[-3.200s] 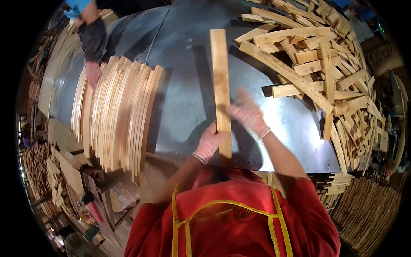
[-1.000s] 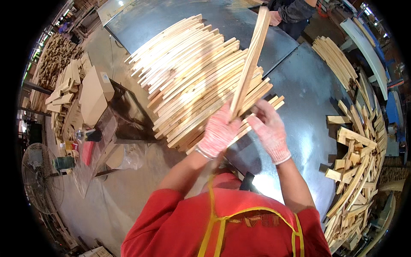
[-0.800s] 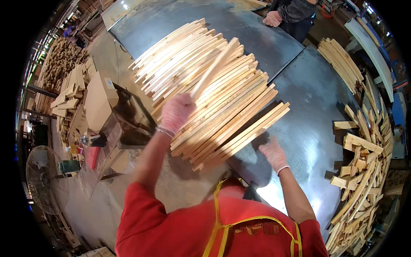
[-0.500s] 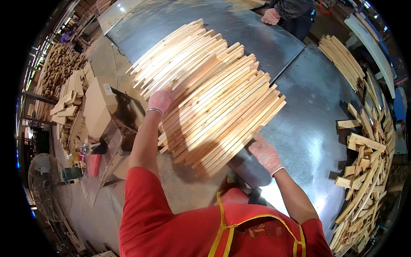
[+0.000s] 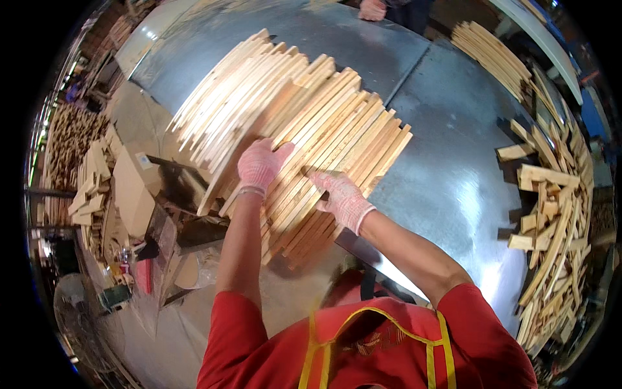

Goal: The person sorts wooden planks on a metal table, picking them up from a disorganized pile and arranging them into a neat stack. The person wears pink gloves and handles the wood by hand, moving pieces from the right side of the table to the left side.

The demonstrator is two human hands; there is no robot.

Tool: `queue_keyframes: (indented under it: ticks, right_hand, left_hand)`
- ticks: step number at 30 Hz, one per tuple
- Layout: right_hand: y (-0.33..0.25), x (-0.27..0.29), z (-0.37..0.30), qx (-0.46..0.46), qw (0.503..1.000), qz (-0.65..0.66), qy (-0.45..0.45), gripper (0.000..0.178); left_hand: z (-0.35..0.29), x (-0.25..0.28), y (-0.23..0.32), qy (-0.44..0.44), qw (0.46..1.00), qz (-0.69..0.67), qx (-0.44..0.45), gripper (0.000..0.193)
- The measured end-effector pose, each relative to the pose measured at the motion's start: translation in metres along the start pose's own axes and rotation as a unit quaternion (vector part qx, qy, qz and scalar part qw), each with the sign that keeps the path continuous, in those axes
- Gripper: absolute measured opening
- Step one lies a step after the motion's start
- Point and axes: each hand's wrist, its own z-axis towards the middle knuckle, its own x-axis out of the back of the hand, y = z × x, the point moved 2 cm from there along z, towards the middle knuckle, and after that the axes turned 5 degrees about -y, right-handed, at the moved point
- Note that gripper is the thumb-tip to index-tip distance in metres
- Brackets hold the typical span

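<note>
A wide row of pale wooden strips (image 5: 337, 139) lies side by side on the metal table, slanting up to the right. My left hand (image 5: 261, 165), in a pink-white knit glove, rests on the strips near their lower left ends, thumb stretched to the right. Beside it, a darker strip (image 5: 223, 178) is tilted and shows its broad face. My right hand (image 5: 343, 200), gloved alike, lies over the strips right of the left hand. Its index finger reaches forward, apart from the thumb. The undersides of both hands are hidden.
The grey metal table (image 5: 447, 149) extends right and back. Loose wood offcuts (image 5: 551, 214) pile along its right side, with a bundle of strips (image 5: 492, 58) behind. Another person's gloved hand (image 5: 372, 9) is at the far edge. A cardboard box (image 5: 133, 188) and fan (image 5: 81, 318) stand left.
My right hand has moved from the row's lower right edge onto the strips, close to my left hand. The left hand has shifted right over them, and a strip beside it now stands tilted.
</note>
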Motion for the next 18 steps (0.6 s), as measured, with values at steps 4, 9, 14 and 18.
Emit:
queue_keyframes:
  ticks: [4, 9, 14, 18]
  right_hand:
    - [0.025, 0.06, -0.017, 0.256, 0.842, -0.473, -0.037, 0.044]
    - [0.022, 0.06, -0.021, 0.008, 0.999, -0.001, -0.038, 0.041]
    - [0.036, 0.114, -0.049, 0.06, 0.993, -0.06, 0.08, 0.047]
    - [0.039, 0.119, -0.043, 0.016, 0.996, -0.06, 0.071, 0.06]
  left_hand:
    - [-0.04, 0.004, 0.051, -0.062, 0.972, -0.208, 0.084, 0.076]
    - [-0.009, -0.008, 0.022, -0.003, 0.997, -0.071, 0.009, 0.067]
    - [-0.016, -0.021, -0.145, 0.317, 0.923, 0.209, 0.062, 0.052]
    - [-0.02, -0.062, -0.161, 0.074, 0.995, -0.024, 0.067, 0.044]
